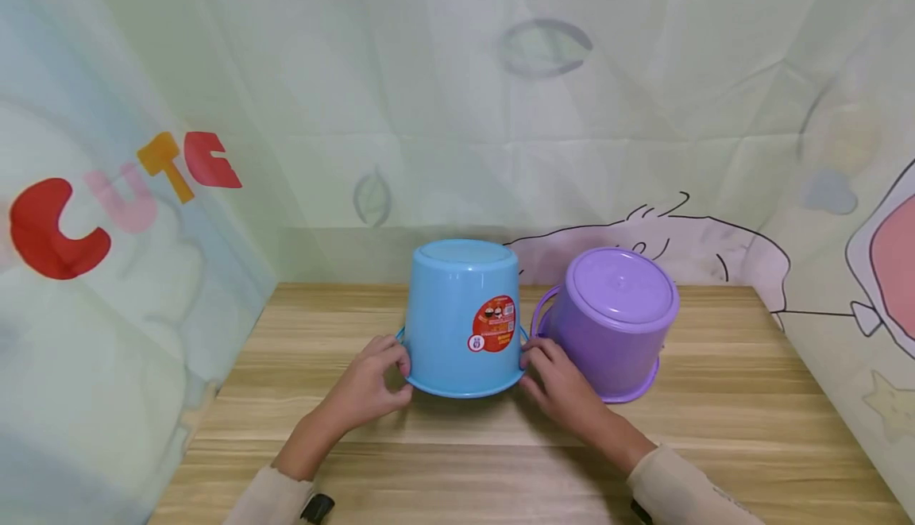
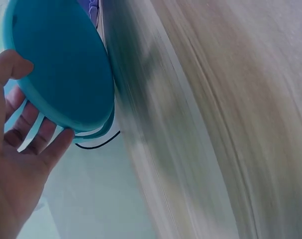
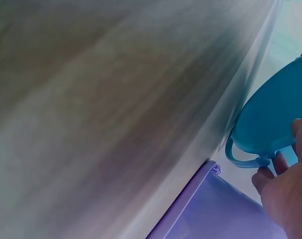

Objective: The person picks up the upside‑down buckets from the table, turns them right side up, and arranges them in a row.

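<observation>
A light blue bucket (image 1: 443,322) with a red round label stands bottom-up in the middle of the head view, its near rim lifted off the table. My left hand (image 1: 366,386) grips the rim at its left side; in the left wrist view the thumb (image 2: 19,67) lies over the inside of the rim and the fingers are outside. On the opposite side my right hand (image 1: 565,386) holds the rim beside the handle (image 3: 245,162). The bucket's dark inner side shows in both wrist views.
Just right of my right hand, a purple bucket (image 1: 608,354) stands upside down, its handle toward the blue one. Both are on a wood-grain table (image 1: 343,469). Printed cloth (image 1: 429,112) hangs behind the table and along its sides.
</observation>
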The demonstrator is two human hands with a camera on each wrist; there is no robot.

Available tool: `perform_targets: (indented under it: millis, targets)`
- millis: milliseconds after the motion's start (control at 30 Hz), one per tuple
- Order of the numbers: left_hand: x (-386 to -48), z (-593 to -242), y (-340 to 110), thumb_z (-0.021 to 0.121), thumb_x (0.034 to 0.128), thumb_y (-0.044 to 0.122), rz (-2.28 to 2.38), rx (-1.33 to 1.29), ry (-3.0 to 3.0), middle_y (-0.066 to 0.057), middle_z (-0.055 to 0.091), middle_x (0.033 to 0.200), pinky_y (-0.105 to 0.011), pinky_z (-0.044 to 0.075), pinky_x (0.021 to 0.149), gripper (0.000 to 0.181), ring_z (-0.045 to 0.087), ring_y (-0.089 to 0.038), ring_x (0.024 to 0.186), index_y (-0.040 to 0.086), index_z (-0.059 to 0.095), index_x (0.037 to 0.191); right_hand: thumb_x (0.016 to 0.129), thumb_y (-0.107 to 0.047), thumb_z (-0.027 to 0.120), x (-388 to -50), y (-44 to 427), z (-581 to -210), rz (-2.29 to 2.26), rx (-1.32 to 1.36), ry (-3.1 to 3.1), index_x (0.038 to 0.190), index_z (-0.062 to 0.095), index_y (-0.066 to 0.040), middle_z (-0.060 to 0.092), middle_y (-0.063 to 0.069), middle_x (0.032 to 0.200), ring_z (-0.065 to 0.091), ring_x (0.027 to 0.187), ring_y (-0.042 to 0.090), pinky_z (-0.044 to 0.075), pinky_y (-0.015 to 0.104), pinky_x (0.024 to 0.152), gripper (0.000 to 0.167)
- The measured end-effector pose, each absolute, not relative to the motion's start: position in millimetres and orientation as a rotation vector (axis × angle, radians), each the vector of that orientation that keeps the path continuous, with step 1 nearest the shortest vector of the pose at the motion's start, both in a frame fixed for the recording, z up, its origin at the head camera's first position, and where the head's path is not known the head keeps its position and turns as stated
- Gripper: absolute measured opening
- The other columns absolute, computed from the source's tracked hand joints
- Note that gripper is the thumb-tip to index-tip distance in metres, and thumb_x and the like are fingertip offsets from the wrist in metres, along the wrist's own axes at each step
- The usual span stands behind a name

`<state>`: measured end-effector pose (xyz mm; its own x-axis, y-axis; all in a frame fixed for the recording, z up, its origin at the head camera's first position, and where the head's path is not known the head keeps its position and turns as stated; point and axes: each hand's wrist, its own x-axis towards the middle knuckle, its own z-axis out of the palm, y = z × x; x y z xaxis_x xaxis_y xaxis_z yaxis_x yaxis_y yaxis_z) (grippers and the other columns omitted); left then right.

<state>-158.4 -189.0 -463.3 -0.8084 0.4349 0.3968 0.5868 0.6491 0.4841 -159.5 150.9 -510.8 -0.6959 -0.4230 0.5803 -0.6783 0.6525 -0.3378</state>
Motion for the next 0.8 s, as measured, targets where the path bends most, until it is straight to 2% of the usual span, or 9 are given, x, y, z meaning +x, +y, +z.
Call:
perform_targets:
  millis: [167, 300, 467, 600, 800]
  targets:
    - [-157, -464, -191, 0.086, 0.0663, 0.002, -0.909, -0.814, -2.585, 0.007, 0.055, 0.092, -0.030, 0.053, 0.077, 0.032, 0.055, -0.015, 0.092, 0.013, 0.061, 0.082, 0.085, -0.007, 0.081, -160, 153, -510, 0.782, 0.885, -2.419, 0.099, 0.059, -0.008, 0.063, 0.015, 0.121, 0.064, 0.117, 0.030, 0.057, 0.042, 0.100, 0.026]
    - [-160, -467, -193, 0.086, 0.0660, -0.003, -0.888, -0.782, -2.546, 0.003, 0.057, 0.098, -0.037, 0.054, 0.083, 0.035, 0.055, -0.017, 0.101, 0.015, 0.060, 0.082, 0.085, -0.006, 0.081, -160, 154, -509, 0.789, 0.906, -2.398, 0.098, 0.058, -0.009, 0.064, 0.015, 0.120, 0.064, 0.117, 0.030, 0.058, 0.042, 0.098, 0.026]
    - [-165, -472, -195, 0.082, 0.0677, -0.011, -0.933, -0.711, -2.553, -0.002, 0.061, 0.105, -0.044, 0.057, 0.088, 0.038, 0.062, -0.024, 0.108, 0.015, 0.058, 0.082, 0.086, -0.006, 0.081, -159, 157, -510, 0.808, 0.934, -2.390, 0.100, 0.058, -0.008, 0.063, 0.014, 0.120, 0.064, 0.118, 0.029, 0.058, 0.041, 0.098, 0.026]
    - [-166, -474, -195, 0.078, 0.0685, -0.014, -0.992, -0.691, -2.575, -0.002, 0.063, 0.105, -0.043, 0.059, 0.087, 0.037, 0.066, -0.024, 0.107, 0.014, 0.057, 0.081, 0.086, -0.006, 0.080, -159, 161, -510, 0.815, 0.956, -2.386, 0.101, 0.058, -0.009, 0.063, 0.014, 0.122, 0.064, 0.119, 0.028, 0.058, 0.040, 0.098, 0.026]
    - [-168, -478, -195, 0.077, 0.0681, -0.015, -1.080, -0.695, -2.573, -0.001, 0.061, 0.100, -0.040, 0.061, 0.087, 0.034, 0.065, -0.020, 0.102, 0.010, 0.057, 0.080, 0.089, -0.009, 0.077, -162, 166, -505, 0.829, 1.001, -2.343, 0.103, 0.060, -0.010, 0.062, 0.012, 0.121, 0.063, 0.118, 0.028, 0.055, 0.034, 0.102, 0.022]
